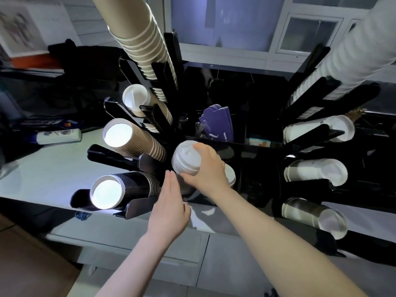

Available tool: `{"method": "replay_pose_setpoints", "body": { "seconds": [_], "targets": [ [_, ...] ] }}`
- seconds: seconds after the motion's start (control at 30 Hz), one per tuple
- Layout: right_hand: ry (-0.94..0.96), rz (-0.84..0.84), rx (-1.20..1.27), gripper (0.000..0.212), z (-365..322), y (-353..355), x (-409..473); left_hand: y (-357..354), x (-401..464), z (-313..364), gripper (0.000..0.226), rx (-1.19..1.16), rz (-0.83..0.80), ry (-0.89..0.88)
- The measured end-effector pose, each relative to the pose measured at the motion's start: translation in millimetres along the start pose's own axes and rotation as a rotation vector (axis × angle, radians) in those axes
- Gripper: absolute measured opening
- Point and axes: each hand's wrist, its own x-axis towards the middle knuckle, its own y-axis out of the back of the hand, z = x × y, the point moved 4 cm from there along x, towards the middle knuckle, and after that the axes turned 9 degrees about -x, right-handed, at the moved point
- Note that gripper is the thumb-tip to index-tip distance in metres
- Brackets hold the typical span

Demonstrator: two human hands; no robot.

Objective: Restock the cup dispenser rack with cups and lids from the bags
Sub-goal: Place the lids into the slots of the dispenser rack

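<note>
In the black rack, right hand grips white lids; left hand flat.

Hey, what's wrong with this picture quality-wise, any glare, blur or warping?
Head view: glare blows out the open mouths of the brown paper cup stack and black cup stack; the wide-angle lens splays the black dispenser rack outward; the top-left corner is blurred; the right hand gripping the white lid stack stays sharp.

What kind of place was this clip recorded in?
Probably a café or drinks counter: a black dispenser rack loaded with paper cup stacks, lid stacks in its right-hand slots, and purple cup sleeves in the middle.
</note>
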Motion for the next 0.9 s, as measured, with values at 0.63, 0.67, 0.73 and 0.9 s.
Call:
{"method": "replay_pose_setpoints", "body": {
  "seconds": [0.63,0.67,0.73,0.9],
  "targets": [
    [0.368,-0.165,-0.727,0.042,23,-48,-14,-16,16,-21,0.053,0.326,-0.117,0.03],
    [0.382,-0.167,-0.711,0.033,23,-45,-15,-16,16,-21,0.049,0.311,-0.099,0.04],
    [0.39,-0.166,-0.686,0.021,22,-43,-18,-16,17,-22,0.051,0.281,-0.069,0.052],
    [0.382,-0.196,-0.736,0.037,17,-41,-23,-22,22,-24,0.06,0.386,-0.101,0.057]
  ]
}}
